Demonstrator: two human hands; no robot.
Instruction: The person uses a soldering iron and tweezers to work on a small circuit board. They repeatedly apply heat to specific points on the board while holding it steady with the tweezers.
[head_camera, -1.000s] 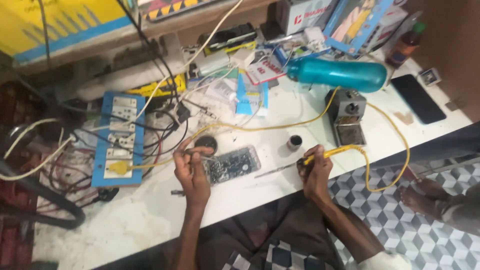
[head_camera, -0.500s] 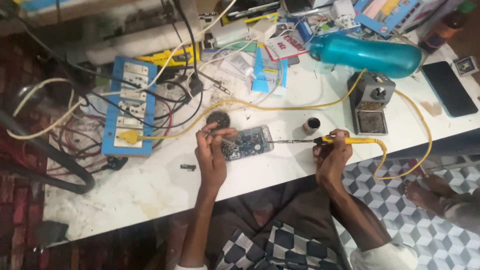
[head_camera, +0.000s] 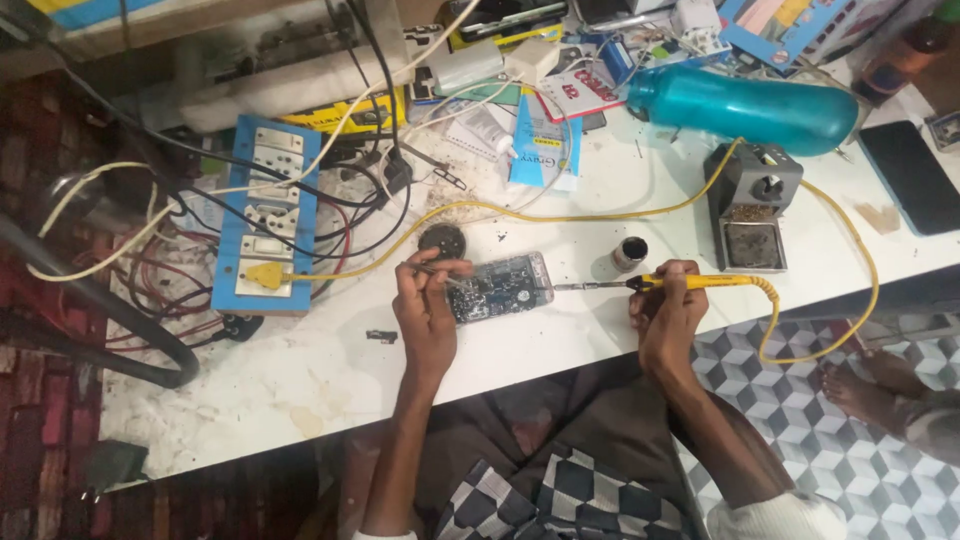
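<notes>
Gripping a yellow-handled soldering iron (head_camera: 690, 283), the right hand (head_camera: 665, 320) points its metal tip leftward at the opened phone (head_camera: 500, 286) lying flat on the white workbench (head_camera: 300, 370). Over on the other side, the left hand (head_camera: 428, 305) pinches thin tweezers (head_camera: 432, 269) against the phone's left edge, fingers closed tight. Just beyond the iron sits a small round tin (head_camera: 629, 253), with the grey soldering stand (head_camera: 752, 205) and a teal bottle (head_camera: 740, 105) lying further back.
</notes>
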